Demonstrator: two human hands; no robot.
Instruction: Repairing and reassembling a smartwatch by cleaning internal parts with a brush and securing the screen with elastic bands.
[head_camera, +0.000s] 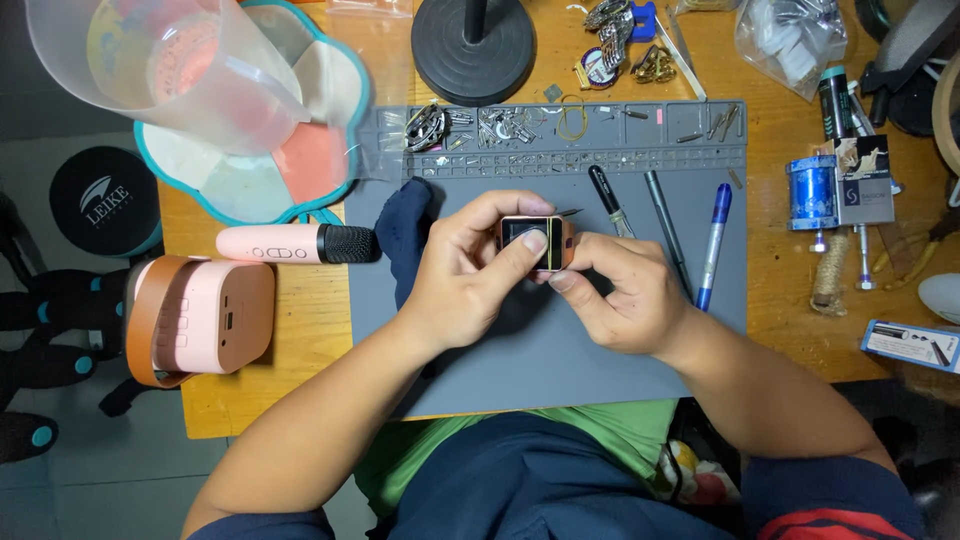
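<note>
A wooden table (780, 300) carries a grey work mat (540, 350) in the middle. Left lie a pink microphone (297, 243), a pink speaker (200, 320) and a flower-shaped tray (300, 160) (a clear jug (170, 65) on it). Far middle stands a black round base (473, 48); right, a blue spool (811, 192).

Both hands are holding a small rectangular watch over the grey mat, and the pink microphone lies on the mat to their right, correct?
Not quite. The head view shows both hands, left hand and right hand, holding the watch over the grey mat, but the pink microphone lies on the wooden table to their left.
</note>
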